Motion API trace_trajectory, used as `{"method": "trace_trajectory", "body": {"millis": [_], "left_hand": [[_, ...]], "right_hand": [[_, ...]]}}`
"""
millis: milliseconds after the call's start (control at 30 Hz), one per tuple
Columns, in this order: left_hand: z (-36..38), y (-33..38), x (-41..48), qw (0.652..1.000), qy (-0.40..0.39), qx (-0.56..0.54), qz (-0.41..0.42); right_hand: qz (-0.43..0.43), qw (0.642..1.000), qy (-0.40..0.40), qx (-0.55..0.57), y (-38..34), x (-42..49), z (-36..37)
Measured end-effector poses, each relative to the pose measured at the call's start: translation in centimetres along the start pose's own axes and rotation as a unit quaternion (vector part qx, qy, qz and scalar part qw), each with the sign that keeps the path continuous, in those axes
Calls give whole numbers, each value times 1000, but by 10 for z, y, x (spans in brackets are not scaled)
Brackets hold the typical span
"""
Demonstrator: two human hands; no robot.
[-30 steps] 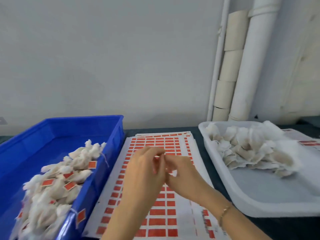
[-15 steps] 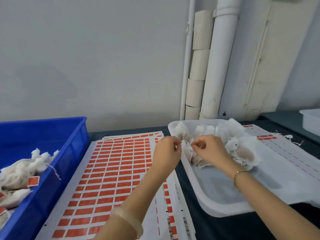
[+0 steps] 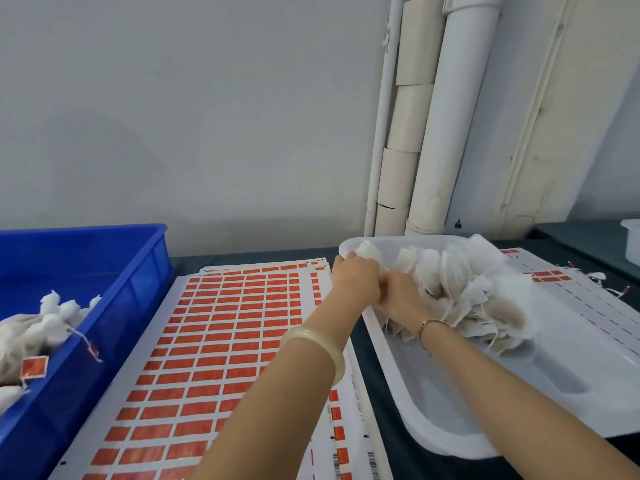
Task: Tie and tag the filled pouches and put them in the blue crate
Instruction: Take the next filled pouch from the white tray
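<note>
A heap of untied white filled pouches (image 3: 467,289) lies in the white tray (image 3: 450,427) on the right. Both my hands meet at the heap's left edge, by the tray's near-left rim. My left hand (image 3: 356,278) is curled and grips a pouch there. My right hand (image 3: 401,301) digs into the heap beside it, its fingers curled round the same pouch and partly hidden. The blue crate (image 3: 152,265) at the left holds tied pouches (image 3: 34,327), one showing a red tag (image 3: 34,367) on a string.
A sheet of red tag stickers (image 3: 225,341) lies between crate and tray under my left forearm. More sticker sheets (image 3: 588,306) lie right of the tray. White pipes (image 3: 450,116) run up the wall behind. A white container's corner (image 3: 632,244) shows at the far right.
Both hands went from over the sticker sheet rightward to the tray and are now pressed together in the pouch heap. My view swung right, so the crate sits further left.
</note>
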State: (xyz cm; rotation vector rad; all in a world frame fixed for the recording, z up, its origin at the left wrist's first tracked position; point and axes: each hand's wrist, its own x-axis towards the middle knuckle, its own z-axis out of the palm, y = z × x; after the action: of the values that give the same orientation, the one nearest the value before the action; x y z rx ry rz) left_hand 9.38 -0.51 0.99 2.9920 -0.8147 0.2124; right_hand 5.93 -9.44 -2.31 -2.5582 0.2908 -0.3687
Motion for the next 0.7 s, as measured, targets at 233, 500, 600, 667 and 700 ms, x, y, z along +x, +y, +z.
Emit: {"method": "trace_trajectory", "body": {"millis": [233, 500, 600, 667, 700], "left_hand": [[1, 2, -1, 996, 82, -22, -6], [-36, -35, -38, 907, 142, -397, -17], [-55, -56, -72, 863, 172, -475, 9], [-60, -70, -100, 847, 190, -497, 14], [-58, -77, -116, 841, 190, -507, 9]], "right_hand": [[20, 997, 29, 68, 2, 0, -29], [-88, 980, 100, 149, -44, -25, -67], [-137, 966, 112, 188, -79, -46, -77], [-157, 962, 79, 210, -100, -63, -76], [-163, 960, 52, 221, -108, -71, -72]]}}
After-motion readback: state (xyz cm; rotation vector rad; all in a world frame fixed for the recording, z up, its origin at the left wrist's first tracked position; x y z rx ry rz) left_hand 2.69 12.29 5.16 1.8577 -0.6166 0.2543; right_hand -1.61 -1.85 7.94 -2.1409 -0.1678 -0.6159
